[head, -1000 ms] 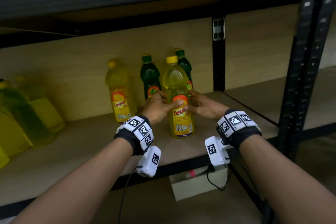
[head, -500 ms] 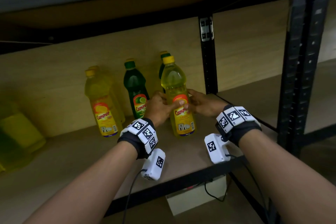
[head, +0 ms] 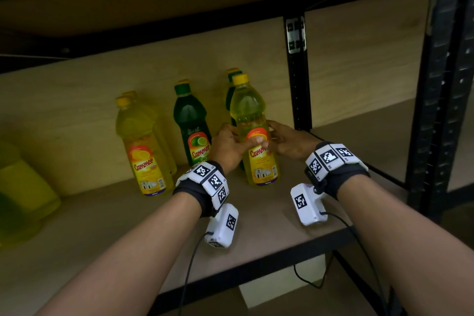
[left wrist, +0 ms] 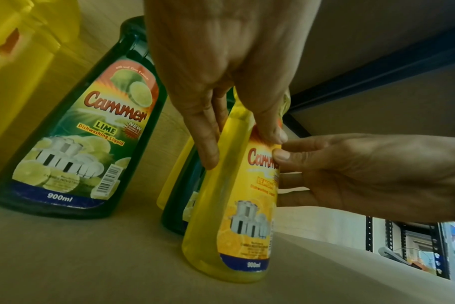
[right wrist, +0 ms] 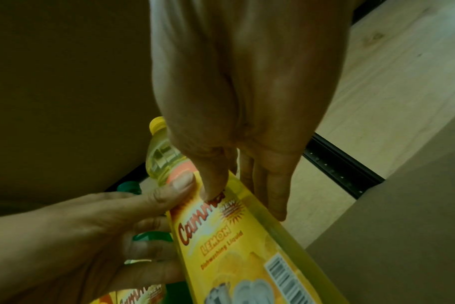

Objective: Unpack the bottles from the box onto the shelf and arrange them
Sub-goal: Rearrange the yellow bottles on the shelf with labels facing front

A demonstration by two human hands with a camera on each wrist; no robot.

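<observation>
Two hands hold my lemon bottle (head: pixel 257 141), now standing on the shelf (head: pixel 107 215) further right, nearer the post (head: pixel 298 79), so placing looks nearly done. From the left wrist, my left hand (left wrist: pixel 218 67) pinches its label, thumb beside fingers. From the right wrist, my right hand (right wrist: pixel 247 102) curls round its far side.

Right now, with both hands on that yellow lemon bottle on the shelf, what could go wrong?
1. The lemon bottle stands right in front of a dark green bottle; pushing it further back could knock that one over.
2. The left hand sits close to the lime bottle, so pulling back carelessly might clip it.
3. The right hand and left grip only the bottle's middle; letting go unevenly could tip it.
</observation>
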